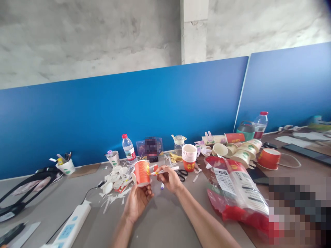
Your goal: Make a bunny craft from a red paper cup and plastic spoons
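Observation:
A red paper cup with yellow markings is in my left hand, whose fingers wrap round its lower part. My right hand pinches a white marker pen. The pen points left, its tip at or very near the cup's side; contact cannot be made out. Just right of my right hand lie black scissors. Behind them stands a stack of paper cups, the lowest one red. Left of the held cup is a heap of white paper cut-outs and strips.
Water bottle and glass jug stand along the blue partition. To the right are a plastic bag of cups, loose paper cups and a large red paper bowl. A power strip lies front left.

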`<move>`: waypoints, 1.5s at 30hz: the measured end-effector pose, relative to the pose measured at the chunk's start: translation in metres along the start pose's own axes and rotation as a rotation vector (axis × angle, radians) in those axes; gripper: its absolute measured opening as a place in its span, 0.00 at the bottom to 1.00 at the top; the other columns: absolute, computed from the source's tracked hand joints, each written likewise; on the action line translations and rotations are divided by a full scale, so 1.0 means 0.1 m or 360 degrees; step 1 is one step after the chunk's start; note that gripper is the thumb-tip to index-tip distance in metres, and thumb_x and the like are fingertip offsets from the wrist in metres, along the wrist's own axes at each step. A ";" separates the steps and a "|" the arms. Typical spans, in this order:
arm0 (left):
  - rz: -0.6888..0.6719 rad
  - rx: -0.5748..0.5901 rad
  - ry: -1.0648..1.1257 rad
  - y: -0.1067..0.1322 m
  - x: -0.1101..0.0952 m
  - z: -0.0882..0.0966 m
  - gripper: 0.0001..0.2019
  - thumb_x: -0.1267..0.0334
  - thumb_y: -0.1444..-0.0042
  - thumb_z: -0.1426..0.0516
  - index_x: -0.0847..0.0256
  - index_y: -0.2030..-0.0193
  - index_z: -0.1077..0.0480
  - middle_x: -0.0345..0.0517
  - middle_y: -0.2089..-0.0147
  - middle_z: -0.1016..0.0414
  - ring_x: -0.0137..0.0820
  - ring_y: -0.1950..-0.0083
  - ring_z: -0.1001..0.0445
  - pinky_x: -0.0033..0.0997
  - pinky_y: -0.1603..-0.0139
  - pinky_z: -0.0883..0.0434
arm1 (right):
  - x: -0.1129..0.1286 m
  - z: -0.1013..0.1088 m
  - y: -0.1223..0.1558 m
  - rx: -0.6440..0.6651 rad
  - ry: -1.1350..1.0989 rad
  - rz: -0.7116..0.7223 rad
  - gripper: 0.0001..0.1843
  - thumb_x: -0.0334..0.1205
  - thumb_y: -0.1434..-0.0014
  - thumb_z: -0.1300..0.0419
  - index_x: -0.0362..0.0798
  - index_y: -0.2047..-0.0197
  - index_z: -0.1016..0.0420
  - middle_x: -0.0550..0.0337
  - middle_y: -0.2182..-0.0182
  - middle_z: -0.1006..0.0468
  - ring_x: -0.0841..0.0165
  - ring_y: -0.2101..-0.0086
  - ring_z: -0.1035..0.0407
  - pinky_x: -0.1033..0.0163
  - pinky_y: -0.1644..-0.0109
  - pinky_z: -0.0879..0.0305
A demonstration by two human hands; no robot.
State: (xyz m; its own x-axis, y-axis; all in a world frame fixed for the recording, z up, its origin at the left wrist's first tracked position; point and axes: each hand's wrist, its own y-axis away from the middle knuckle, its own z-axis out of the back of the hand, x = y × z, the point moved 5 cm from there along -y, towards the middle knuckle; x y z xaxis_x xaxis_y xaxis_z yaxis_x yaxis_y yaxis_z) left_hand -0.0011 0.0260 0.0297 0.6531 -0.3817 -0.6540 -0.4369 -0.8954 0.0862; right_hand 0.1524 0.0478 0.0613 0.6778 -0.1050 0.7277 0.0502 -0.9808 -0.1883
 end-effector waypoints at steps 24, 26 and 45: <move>0.0288 0.0286 0.0056 0.13 0.09 -0.13 0.22 0.54 0.42 0.36 0.75 0.53 0.22 0.54 0.65 0.20 0.30 0.70 0.23 0.31 0.66 0.22 | 0.05 0.04 0.00 -0.0196 -0.0130 0.0190 0.23 0.44 0.55 0.28 0.51 0.54 0.23 0.62 0.63 0.17 0.76 0.80 0.41 0.66 0.71 0.42; 0.0321 0.0284 -0.0015 0.12 0.13 -0.13 0.22 0.53 0.43 0.35 0.74 0.53 0.22 0.54 0.65 0.19 0.31 0.70 0.23 0.33 0.65 0.22 | 0.00 0.02 0.01 -0.0194 -0.0070 0.0141 0.25 0.43 0.57 0.27 0.51 0.54 0.23 0.62 0.65 0.18 0.75 0.78 0.38 0.66 0.70 0.41; -0.0048 -0.0241 -0.0198 -0.03 0.06 0.10 0.11 0.60 0.45 0.33 0.68 0.65 0.23 0.48 0.70 0.20 0.31 0.70 0.23 0.34 0.62 0.21 | 0.11 0.03 0.00 -0.0154 -0.0048 0.0154 0.16 0.52 0.51 0.34 0.49 0.65 0.19 0.68 0.83 0.31 0.74 0.82 0.45 0.64 0.71 0.42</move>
State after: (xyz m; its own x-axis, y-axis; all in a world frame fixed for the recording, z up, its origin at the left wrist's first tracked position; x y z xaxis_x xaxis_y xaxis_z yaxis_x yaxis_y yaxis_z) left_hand -0.0022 0.0293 0.0179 0.5788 -0.3314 -0.7451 -0.3141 -0.9338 0.1713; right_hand 0.1620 0.0469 0.0668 0.6978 -0.1963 0.6889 -0.0864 -0.9777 -0.1912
